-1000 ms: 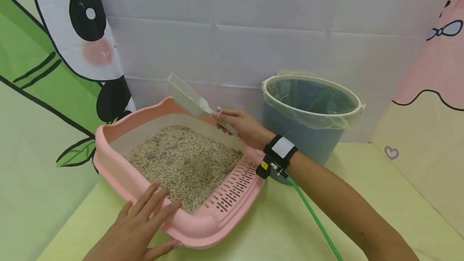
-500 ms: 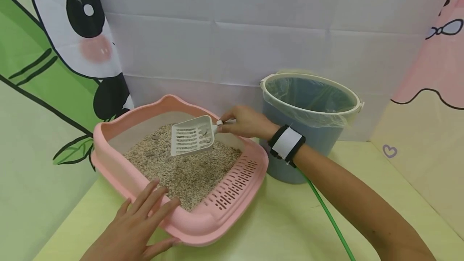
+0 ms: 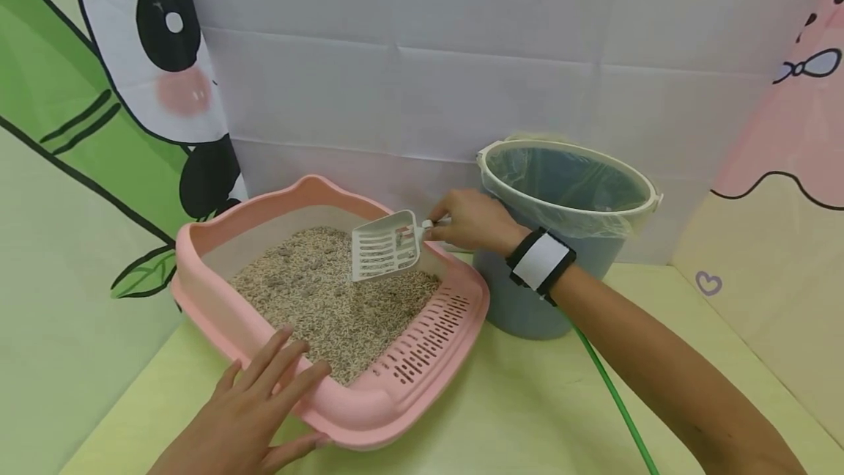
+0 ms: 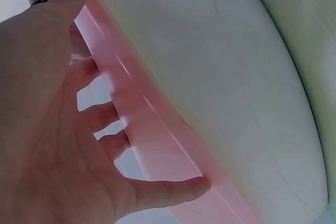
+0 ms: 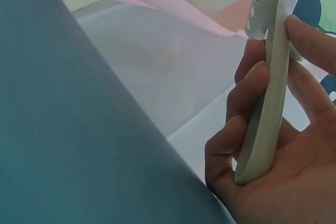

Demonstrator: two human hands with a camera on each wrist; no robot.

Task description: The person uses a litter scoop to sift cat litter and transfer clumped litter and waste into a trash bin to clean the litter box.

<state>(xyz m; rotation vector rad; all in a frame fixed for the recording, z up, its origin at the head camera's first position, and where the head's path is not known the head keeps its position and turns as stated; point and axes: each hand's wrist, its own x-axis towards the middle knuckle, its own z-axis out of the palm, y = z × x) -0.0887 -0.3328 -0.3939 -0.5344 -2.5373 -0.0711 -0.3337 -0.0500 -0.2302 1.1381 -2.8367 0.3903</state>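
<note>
I have my right hand (image 3: pixel 471 222) wrapped round the handle of the white slotted plastic scoop (image 3: pixel 387 246), and the right wrist view shows why the hold looks as it does: the fingers (image 5: pixel 247 129) curl over one edge of the flat handle and the thumb presses the other, so this grip is a firm pinch that keeps the blade from twisting. The scoop hangs tilted, blade down, over the far right part of the pink plastic litter tray (image 3: pixel 369 405), just above the grey-beige granular litter (image 3: pixel 323 295); whether its front lip touches the grains I cannot tell, but a few bits seem to lie in its slots. My left hand (image 3: pixel 247 416) lies on the near rim of the tray with its fingers (image 4: pixel 113 116) spread and straight over the edge and the thumb against the outer wall below, as the left wrist view shows; its grip is open and pressing, not clenched, which I judge is there to brace the tray against sliding on the pale yellow-green counter (image 3: pixel 521 402). The blue round bucket lined with a clear plastic bag (image 3: pixel 560 226) stands just beside the tray's right corner, close behind my right wrist, near enough that the scoop has only a short way to swing. A green cable (image 3: pixel 613 402) trails from my right wristband across the counter.
</note>
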